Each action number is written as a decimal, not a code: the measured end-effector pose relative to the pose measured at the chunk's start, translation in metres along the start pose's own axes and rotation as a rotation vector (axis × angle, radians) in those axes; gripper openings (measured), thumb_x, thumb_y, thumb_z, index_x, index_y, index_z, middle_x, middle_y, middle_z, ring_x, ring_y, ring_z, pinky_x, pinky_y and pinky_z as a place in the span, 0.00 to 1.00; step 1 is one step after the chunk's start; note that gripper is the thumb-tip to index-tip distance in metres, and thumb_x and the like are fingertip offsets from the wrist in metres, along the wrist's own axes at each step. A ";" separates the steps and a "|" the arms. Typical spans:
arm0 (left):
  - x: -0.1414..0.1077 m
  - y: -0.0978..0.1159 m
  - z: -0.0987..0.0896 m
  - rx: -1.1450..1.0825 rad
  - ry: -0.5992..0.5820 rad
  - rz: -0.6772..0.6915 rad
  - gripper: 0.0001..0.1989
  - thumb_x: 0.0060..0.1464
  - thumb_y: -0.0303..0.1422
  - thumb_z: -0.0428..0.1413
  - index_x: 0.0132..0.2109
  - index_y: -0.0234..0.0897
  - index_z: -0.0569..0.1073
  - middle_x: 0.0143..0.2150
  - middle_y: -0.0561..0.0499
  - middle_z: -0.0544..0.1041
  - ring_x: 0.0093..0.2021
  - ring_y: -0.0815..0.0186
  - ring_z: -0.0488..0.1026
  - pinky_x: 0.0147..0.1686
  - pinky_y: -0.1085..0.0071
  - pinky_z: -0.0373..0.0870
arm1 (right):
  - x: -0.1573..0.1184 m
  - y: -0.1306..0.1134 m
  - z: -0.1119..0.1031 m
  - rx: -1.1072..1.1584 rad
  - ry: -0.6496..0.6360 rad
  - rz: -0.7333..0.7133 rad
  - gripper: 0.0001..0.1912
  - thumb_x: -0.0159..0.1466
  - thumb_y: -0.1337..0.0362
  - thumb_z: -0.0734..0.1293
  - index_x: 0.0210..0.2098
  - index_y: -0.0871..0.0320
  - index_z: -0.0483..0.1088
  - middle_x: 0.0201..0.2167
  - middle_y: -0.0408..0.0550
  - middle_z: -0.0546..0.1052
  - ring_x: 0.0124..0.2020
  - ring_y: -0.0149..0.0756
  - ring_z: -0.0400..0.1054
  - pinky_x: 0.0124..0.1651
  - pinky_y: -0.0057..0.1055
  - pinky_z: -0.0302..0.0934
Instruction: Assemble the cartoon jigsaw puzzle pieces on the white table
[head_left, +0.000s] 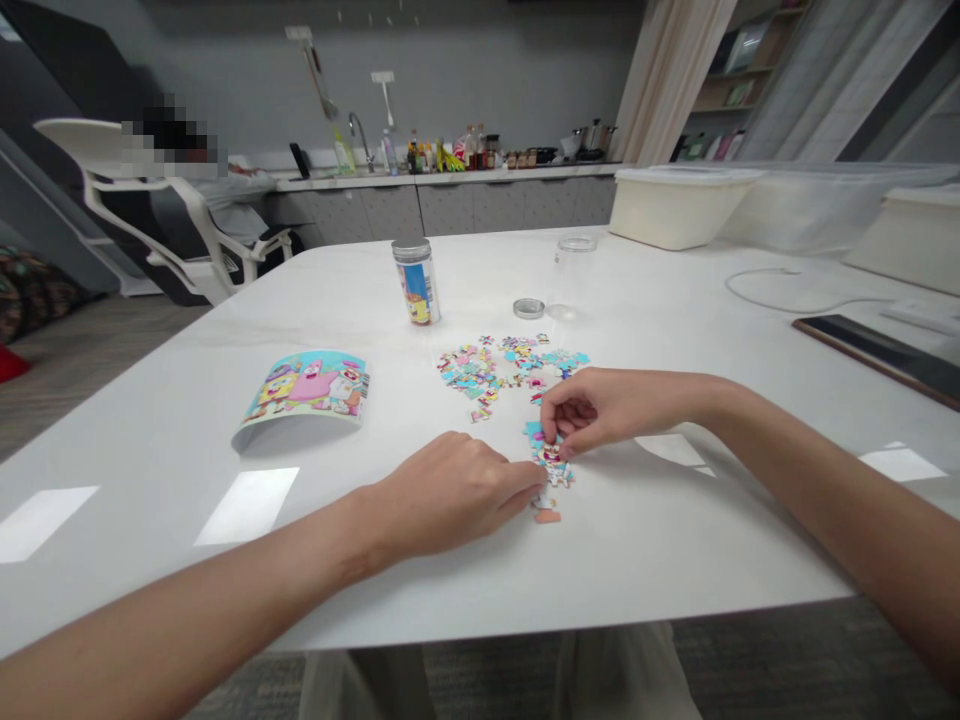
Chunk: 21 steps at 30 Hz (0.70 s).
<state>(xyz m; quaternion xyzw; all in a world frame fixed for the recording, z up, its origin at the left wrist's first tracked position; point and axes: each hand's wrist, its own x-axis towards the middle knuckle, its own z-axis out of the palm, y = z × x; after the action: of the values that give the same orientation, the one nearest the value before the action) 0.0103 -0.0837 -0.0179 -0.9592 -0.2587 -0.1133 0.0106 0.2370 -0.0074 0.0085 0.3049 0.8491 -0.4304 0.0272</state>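
A partly joined strip of jigsaw puzzle (535, 430) lies on the white table, its middle partly covered by my fingers. My left hand (466, 490) is closed, with its fingertips pressed on the strip's left edge. From the right, my right hand (592, 412) pinches a jigsaw piece (551, 452) at the strip's upper part. Exactly how that piece fits against its neighbours is hidden. Just beyond my hands, loose jigsaw pieces (472, 372) lie in a spread-out pile. To the left, a curved picture sheet (311, 388) shows colourful cartoon characters.
Behind the pieces stand a printed canister (417, 285), a silver lid (529, 308) and a clear jar (574, 270). A phone (892, 350), a white cable (757, 292) and storage bins (675, 205) are at right. A person sits in a chair (199, 270) at back left.
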 end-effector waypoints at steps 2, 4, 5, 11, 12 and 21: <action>0.000 0.000 0.000 -0.018 0.004 0.000 0.11 0.63 0.29 0.48 0.41 0.38 0.76 0.22 0.54 0.77 0.19 0.68 0.71 0.19 0.73 0.54 | 0.000 -0.001 0.000 -0.002 0.002 -0.007 0.15 0.58 0.53 0.70 0.36 0.59 0.72 0.27 0.43 0.69 0.28 0.30 0.61 0.30 0.28 0.55; 0.000 0.000 0.000 -0.044 0.014 -0.008 0.11 0.63 0.29 0.48 0.41 0.38 0.76 0.22 0.53 0.77 0.19 0.68 0.71 0.19 0.74 0.55 | 0.000 -0.001 0.000 -0.003 0.003 -0.011 0.14 0.58 0.54 0.70 0.36 0.59 0.72 0.27 0.43 0.69 0.27 0.29 0.61 0.30 0.28 0.55; 0.001 0.000 0.001 -0.059 0.021 -0.015 0.11 0.63 0.28 0.48 0.41 0.38 0.76 0.22 0.53 0.77 0.20 0.68 0.71 0.20 0.74 0.55 | 0.000 -0.001 0.000 -0.002 0.003 -0.010 0.14 0.58 0.55 0.70 0.36 0.59 0.72 0.27 0.42 0.69 0.27 0.29 0.61 0.30 0.28 0.55; 0.001 -0.001 0.002 -0.103 0.059 -0.021 0.11 0.63 0.29 0.48 0.42 0.38 0.77 0.22 0.54 0.77 0.19 0.69 0.71 0.20 0.74 0.56 | 0.001 -0.002 0.000 0.005 0.010 -0.017 0.14 0.58 0.55 0.70 0.35 0.60 0.72 0.26 0.42 0.69 0.27 0.28 0.61 0.30 0.27 0.56; 0.001 -0.001 0.003 -0.098 0.069 -0.017 0.11 0.63 0.29 0.48 0.42 0.38 0.77 0.22 0.54 0.77 0.19 0.70 0.70 0.20 0.74 0.56 | 0.001 -0.002 0.000 0.005 0.012 -0.019 0.14 0.58 0.56 0.70 0.36 0.60 0.72 0.26 0.42 0.69 0.27 0.28 0.61 0.30 0.27 0.56; 0.001 -0.003 0.002 -0.066 0.096 0.025 0.13 0.64 0.29 0.47 0.43 0.38 0.77 0.23 0.55 0.77 0.18 0.71 0.69 0.19 0.73 0.54 | 0.001 -0.001 0.000 0.012 0.013 -0.013 0.13 0.57 0.57 0.71 0.35 0.59 0.72 0.26 0.41 0.69 0.28 0.28 0.62 0.30 0.27 0.56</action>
<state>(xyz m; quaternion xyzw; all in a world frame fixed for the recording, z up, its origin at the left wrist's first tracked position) 0.0097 -0.0805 -0.0203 -0.9557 -0.2421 -0.1673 -0.0073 0.2356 -0.0073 0.0094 0.3022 0.8488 -0.4336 0.0173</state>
